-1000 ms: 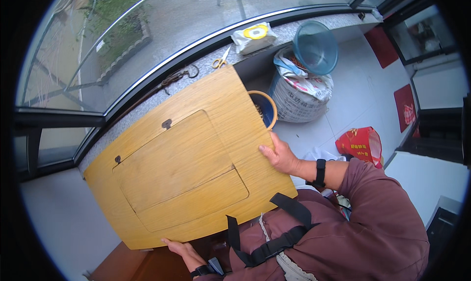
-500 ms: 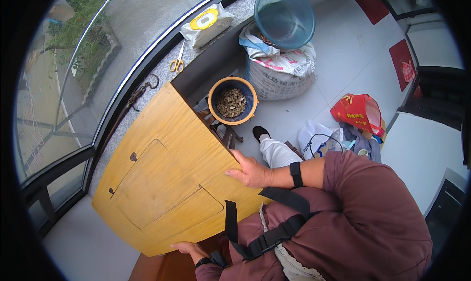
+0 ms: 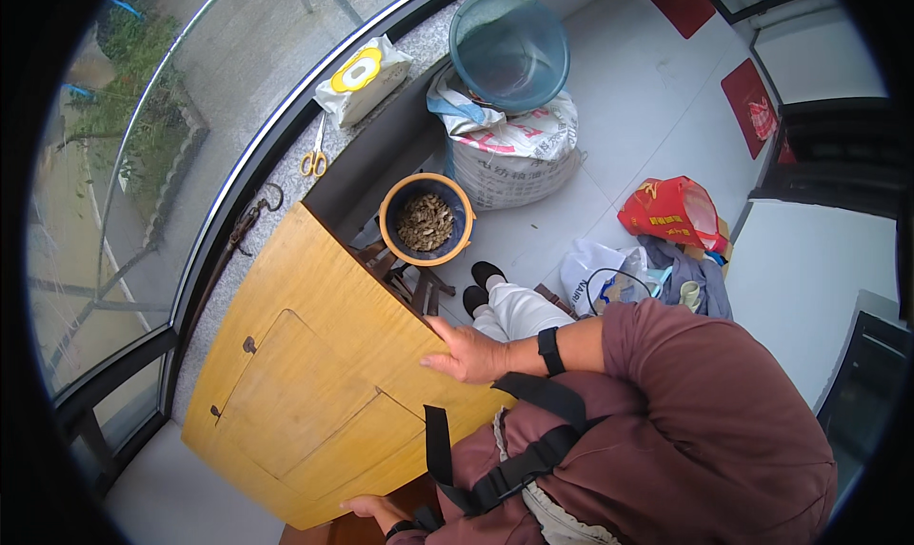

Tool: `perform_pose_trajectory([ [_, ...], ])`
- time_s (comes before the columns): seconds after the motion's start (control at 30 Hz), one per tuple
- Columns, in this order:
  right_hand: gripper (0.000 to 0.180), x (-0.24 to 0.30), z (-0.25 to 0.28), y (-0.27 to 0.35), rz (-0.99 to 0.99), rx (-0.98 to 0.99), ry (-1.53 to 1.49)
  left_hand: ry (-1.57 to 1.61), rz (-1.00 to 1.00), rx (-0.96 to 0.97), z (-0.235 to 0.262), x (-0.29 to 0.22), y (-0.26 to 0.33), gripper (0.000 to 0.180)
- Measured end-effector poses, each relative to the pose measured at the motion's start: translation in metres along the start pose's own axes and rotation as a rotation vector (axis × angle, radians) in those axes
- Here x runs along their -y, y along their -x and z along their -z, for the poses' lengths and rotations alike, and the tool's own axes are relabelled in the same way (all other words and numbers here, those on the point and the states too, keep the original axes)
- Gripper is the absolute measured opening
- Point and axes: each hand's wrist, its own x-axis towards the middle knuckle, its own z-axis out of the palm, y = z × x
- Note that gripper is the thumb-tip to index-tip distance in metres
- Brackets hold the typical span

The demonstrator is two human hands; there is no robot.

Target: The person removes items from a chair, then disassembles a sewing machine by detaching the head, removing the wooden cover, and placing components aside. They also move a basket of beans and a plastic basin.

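Note:
A yellow wooden tabletop with a cut-out panel and two small dark metal fittings spreads across the left and middle of the view. My right hand clasps its right edge, thumb on top and fingers partly hidden at the rim. At the near edge, my left hand grips the same board, its thumb showing and most fingers out of sight. Just beyond the right hand, an orange-rimmed dark bucket holds small brownish pieces I cannot identify. It appears to rest on a dark wooden stool.
Scissors, a white-and-yellow packet and a dark metal hook tool lie on the stone sill. A large woven sack bears a teal basin. A red bag and white plastic bag sit at right.
The view has shifted, so the bucket, sack and basin appear lower and further left. A second dark shoe now shows beside the first. Both hands keep their hold on the tabletop.

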Motion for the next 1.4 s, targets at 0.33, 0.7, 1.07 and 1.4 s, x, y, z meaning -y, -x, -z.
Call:
perform_pose_trajectory([
  [0.33, 0.056, 0.007, -0.003, 0.0, 0.001, -0.034, 0.115, -0.015, 0.035, 0.058, 0.007, 0.041, -0.06, 0.073],
  [0.7, 0.053, 0.005, 0.005, -0.007, 0.001, 0.083, 0.041, -0.547, 0.175, 0.45, 0.051, -0.014, -0.037, 0.079],
  [1.07, 0.052, -0.064, 0.286, -0.1, -0.6, -0.485, -0.446, -0.601, -0.235, 0.73, -0.002, -0.101, 0.13, 0.034],
  [1.4, 0.068, -0.135, 0.429, -0.125, -0.6, -0.826, -0.812, -0.516, 0.093, 1.432, -0.07, -0.104, 0.318, 0.04],
])
